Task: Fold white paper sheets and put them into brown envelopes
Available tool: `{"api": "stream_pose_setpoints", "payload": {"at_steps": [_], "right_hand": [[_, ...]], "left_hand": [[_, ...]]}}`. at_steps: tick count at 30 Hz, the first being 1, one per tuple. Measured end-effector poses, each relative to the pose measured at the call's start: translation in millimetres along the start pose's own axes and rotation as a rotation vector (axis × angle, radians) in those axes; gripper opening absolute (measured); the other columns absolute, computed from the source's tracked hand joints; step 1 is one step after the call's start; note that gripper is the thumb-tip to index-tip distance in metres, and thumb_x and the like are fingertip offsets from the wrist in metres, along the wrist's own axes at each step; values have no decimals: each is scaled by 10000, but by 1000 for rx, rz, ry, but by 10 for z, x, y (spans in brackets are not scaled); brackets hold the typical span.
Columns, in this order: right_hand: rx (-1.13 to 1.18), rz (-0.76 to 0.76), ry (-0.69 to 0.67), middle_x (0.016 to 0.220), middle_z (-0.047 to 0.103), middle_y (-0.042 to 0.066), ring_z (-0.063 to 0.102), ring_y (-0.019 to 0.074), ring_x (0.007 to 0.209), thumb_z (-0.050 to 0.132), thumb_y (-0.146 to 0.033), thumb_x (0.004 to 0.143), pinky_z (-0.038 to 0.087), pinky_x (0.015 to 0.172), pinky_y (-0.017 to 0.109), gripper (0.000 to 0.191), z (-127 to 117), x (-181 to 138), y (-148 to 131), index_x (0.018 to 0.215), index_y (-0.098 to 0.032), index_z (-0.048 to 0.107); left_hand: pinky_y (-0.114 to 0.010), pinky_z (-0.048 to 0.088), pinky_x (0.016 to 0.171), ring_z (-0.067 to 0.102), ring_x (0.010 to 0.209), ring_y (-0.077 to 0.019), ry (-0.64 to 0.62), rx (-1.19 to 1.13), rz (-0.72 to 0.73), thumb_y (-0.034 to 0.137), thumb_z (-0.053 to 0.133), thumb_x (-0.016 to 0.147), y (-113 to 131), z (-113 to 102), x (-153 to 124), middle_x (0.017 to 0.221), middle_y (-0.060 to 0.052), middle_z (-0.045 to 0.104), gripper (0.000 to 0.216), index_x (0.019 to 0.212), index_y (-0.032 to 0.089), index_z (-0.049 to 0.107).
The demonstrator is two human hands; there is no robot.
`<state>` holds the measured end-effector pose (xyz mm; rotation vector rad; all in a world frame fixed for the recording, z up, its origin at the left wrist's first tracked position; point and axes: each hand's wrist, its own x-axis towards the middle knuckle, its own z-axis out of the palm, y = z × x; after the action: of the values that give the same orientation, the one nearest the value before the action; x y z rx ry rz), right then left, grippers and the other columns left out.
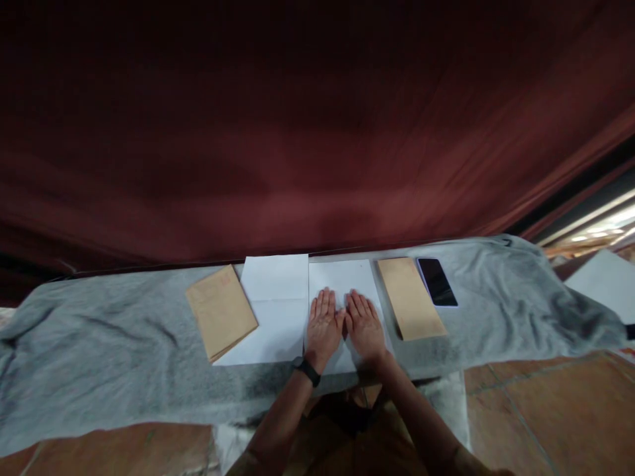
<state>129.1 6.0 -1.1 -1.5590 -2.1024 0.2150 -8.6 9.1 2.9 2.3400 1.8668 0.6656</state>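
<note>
A white sheet of paper lies in front of me on the grey cloth. My left hand rests flat on its left half, fingers stretched out, with a dark watch on the wrist. Beside it my right hand lies flat on the same sheet, the two thumbs close together. Left of the hands is another white sheet with a crease across it. A brown envelope stack overlaps that sheet's left side. To the right of my hands sits a long brown envelope.
The grey cloth covers a long narrow surface. A phone with a purple edge lies right of the long envelope. A dark red curtain hangs behind the surface. Tiled floor shows below. Something white stands at far right.
</note>
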Motion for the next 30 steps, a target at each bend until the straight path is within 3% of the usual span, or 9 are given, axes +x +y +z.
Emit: {"api": "stream_pose_setpoints", "payload": {"at_steps": [8,13,19,24,30], "right_hand": [[-92,113,120,1600,322,194,310,312,1485,380,-405,1045,303,1184,538,613,39,-92,179,1570,-107,276],[-98,112,134,1605,312,191,306,322,1486,381,-418,1047,300,1185,538,631,28,-99,193,1583,-115,243],[-119,89,155,1603,314,197,343,326,1467,382,-412,1046,313,1177,533,639,26,-106,183,1589,-115,225],[-195,68,156,1602,301,217,344,329,1466,372,-417,1049,318,1175,531,649,17,-114,175,1584,-81,222],[-212,76,129,1604,309,205,330,321,1475,398,-391,1045,319,1183,510,631,16,-155,196,1574,-79,254]], "left_hand": [[-556,288,1207,270,1503,-325,58,80,-147,373,342,1020,-65,-21,25,1596,-242,305,646,1551,18,243],[-541,290,1208,291,1494,-336,60,117,-191,378,331,1030,-135,-89,37,1577,-263,335,621,1519,-3,309],[-489,273,1229,240,1514,-305,-4,95,-134,316,356,1025,28,19,192,1603,-237,294,609,1537,-3,269],[-508,290,1216,248,1510,-316,81,125,-197,374,351,1034,-14,109,337,1593,-253,304,639,1534,-12,261],[-530,323,1196,270,1502,-329,148,153,-213,358,347,1036,-180,56,255,1578,-256,338,618,1538,6,271]]}}
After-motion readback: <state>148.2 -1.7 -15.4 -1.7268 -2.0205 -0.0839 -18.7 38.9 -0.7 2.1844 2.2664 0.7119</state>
